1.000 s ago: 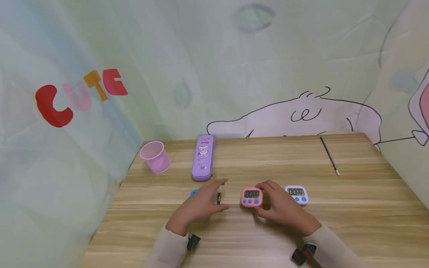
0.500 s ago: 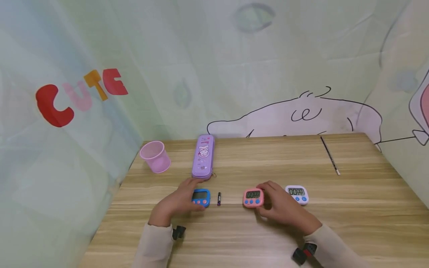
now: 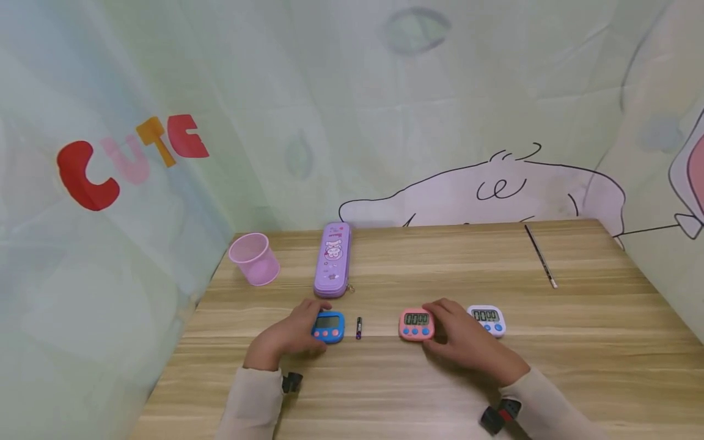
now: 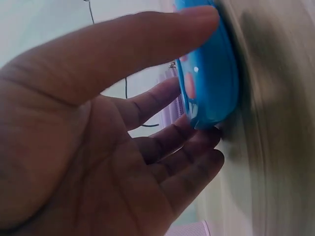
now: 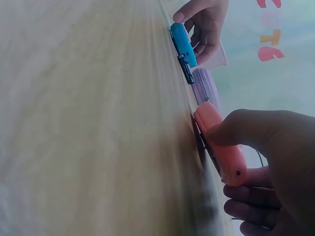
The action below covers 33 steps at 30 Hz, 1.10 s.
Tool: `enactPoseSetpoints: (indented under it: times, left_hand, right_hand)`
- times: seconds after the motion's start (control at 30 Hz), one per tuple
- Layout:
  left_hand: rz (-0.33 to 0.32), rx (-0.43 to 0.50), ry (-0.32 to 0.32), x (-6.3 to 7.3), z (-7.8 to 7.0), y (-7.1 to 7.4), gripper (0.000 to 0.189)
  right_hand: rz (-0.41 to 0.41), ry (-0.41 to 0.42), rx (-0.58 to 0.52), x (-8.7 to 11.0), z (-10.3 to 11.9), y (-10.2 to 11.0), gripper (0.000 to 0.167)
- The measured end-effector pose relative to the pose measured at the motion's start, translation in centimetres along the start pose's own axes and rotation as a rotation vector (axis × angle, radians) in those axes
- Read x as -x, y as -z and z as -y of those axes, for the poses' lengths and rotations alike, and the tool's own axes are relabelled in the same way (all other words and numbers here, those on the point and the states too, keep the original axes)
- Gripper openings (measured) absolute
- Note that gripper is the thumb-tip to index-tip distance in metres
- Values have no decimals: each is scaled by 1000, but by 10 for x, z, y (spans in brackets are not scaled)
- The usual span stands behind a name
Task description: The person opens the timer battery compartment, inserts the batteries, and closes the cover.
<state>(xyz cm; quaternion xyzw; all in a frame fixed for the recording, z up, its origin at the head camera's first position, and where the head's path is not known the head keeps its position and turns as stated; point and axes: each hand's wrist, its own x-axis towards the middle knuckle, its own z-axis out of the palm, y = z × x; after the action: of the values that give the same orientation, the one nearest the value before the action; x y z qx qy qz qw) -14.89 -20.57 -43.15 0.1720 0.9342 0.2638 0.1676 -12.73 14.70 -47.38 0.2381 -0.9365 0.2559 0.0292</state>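
Your right hand (image 5: 288, 169): gripping one pink device (image 5: 229, 155) between thumb and fingers. Your left hand (image 5: 209, 22), farther off: thumb and fingers about one blue device (image 5: 183, 42). Battery (image 5: 187, 71), dark: one, overlapping the blue device's lower end in view. Case (image 5: 205, 87), purple: beyond the pink device. Desk (image 5: 88, 123): wood-grained. Backdrop (image 5: 280, 88): pale, coloured letters (image 5: 270, 53) at upper right.

Wall cloth (image 3: 330, 110): I read CUTE in big separate letters, a red C (image 3: 71, 174), a pale pink U (image 3: 134, 173), an orange T (image 3: 160, 144) and a red E (image 3: 184, 138); the word stands sideways in my right wrist view.
Pink timer (image 3: 416, 324): its display shows me 00 00.
White timer (image 3: 489, 317): I read 00 00 here too, on the display.
Purple case (image 3: 332, 260): reddish lettering on the lid, too small for me to read.
Battery (image 3: 359, 328): printed wrapper, which I cannot make out.
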Motion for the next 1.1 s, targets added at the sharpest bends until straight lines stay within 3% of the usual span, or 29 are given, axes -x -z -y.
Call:
enactPoseSetpoints:
  times: [0.3, 0.77, 1.1]
  left_hand:
    - [1, -32, 45, -2, 2, -3, 67]
    - [-5, -42, 39, -2, 0, -2, 59]
    - [-13, -40, 10, 4, -6, 3, 60]
  right_hand:
    - [10, 31, 33, 1, 1, 1, 65]
    - [60, -19, 5, 0, 2, 2, 70]
    - [48, -12, -10, 0, 0, 1, 71]
